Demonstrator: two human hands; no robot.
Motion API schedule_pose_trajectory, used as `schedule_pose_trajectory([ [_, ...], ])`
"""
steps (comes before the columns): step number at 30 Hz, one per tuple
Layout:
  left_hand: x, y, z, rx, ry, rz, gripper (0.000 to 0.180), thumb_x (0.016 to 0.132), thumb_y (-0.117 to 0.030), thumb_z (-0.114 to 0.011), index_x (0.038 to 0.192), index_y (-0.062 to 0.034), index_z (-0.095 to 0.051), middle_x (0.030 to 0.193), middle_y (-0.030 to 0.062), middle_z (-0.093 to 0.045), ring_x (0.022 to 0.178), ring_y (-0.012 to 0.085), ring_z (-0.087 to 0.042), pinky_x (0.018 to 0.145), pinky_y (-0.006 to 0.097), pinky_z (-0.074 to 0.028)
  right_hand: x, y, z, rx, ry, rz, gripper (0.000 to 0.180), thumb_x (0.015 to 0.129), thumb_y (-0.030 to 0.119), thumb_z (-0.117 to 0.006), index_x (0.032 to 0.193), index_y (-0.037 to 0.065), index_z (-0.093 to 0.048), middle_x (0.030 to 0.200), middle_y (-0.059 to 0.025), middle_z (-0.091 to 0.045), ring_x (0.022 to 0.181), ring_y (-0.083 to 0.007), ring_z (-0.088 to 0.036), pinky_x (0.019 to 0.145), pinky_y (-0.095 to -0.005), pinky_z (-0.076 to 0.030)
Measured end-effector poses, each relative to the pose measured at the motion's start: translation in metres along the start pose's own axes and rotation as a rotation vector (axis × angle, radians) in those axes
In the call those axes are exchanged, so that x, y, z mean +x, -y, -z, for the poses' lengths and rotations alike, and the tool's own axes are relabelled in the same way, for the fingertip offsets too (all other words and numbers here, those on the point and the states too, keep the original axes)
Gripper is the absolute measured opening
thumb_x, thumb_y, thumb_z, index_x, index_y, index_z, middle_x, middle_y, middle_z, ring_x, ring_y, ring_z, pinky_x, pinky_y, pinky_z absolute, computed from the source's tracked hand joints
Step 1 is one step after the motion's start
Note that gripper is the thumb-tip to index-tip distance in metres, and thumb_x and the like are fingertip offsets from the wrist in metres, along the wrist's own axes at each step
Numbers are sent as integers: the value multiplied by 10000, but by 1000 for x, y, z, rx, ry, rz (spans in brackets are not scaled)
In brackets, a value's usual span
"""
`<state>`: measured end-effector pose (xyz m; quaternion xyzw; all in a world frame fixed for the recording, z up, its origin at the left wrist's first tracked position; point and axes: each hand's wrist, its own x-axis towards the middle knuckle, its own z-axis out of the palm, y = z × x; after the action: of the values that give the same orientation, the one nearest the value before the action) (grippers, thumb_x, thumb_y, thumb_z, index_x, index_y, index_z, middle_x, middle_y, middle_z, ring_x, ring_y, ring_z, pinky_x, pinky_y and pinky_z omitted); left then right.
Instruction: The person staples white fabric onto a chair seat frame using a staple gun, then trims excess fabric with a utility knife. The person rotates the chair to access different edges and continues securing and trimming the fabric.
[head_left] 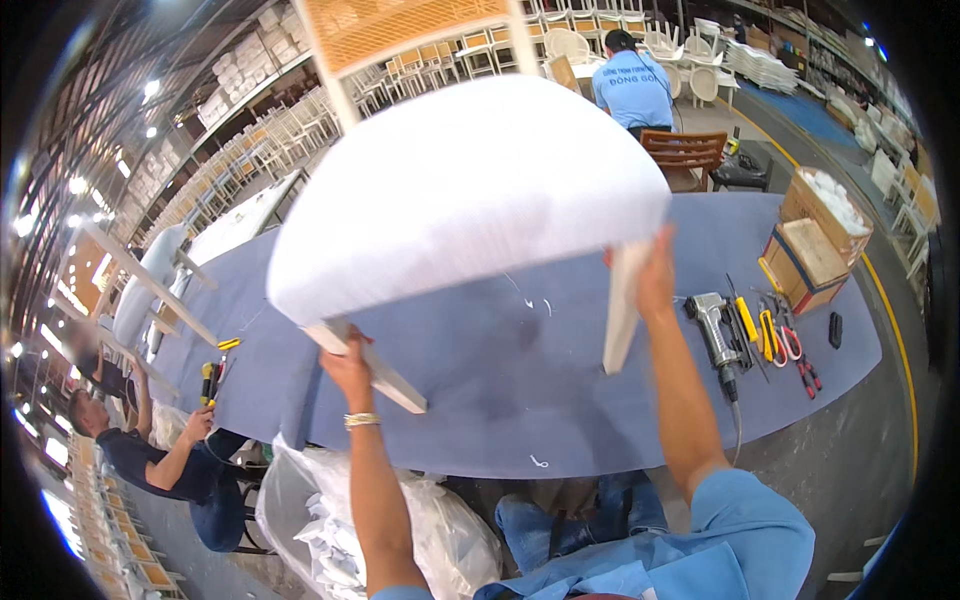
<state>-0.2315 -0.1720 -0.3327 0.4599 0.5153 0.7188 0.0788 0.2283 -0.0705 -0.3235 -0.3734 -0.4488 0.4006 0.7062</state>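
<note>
Both hands grip a chair's (pixel 460 190) legs: left hand (pixel 347 367) fingers closed around one, right hand (pixel 652 272) around another, cushion above the fingers.

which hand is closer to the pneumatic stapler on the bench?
Right. The right hand grips a chair leg just left of the pneumatic stapler. The left hand holds another chair leg, much farther left across the blue bench.
</note>
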Motion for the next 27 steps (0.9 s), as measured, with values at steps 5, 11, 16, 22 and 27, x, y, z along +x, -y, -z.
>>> schedule_pose_trajectory([
  [5, -36, -43, 20, 1, 129, 169, 207, 851, -124, -719, 937, 50, -649, 816, 99, -687, 720, 180, -665, 662, 335, -521, -78, 30, 55, 169, -41, 4, 694, 1090, 541, -240, 1502, -3, -365, 1417, -154, -530, 1229, -249, -567, 1031, -371, -470],
  [11, -59, -89, 14, -43, 246, 313, 276, 874, -140, -768, 1006, 62, -632, 887, 86, -688, 806, 148, -613, 753, 304, -491, -103, 25, 123, -84, -274, 191, 619, 1112, 436, -227, 1596, 51, -214, 1575, -107, -375, 1449, -237, -349, 1201, -386, -252],
  [16, -55, -98, 28, 16, 301, 378, 291, 862, -116, -773, 1028, 70, -624, 910, 92, -688, 844, 162, -614, 790, 320, -492, -96, 148, 54, 403, -279, -326, 683, 1090, 522, -244, 1574, 42, -284, 1557, -145, -414, 1441, -257, -372, 1205, -395, -252],
  [22, -58, -108, 27, -1, 250, 360, 294, 856, -116, -763, 1016, 91, -629, 917, 88, -681, 833, 177, -592, 788, 311, -468, 27, 248, 108, 71, 80, 176, 665, 1098, 460, -258, 1584, 7, -234, 1671, -146, -191, 1543, -279, -174, 1257, -405, -131],
  [27, -68, -81, 17, 101, 156, 356, 369, 803, -143, -780, 1004, 120, -617, 905, 110, -691, 840, 197, -602, 797, 346, -484, 55, 228, 37, -765, 526, 218, 672, 1084, 420, -352, 1597, 15, -194, 1680, -139, -166, 1555, -263, -131, 1255, -393, -94],
])
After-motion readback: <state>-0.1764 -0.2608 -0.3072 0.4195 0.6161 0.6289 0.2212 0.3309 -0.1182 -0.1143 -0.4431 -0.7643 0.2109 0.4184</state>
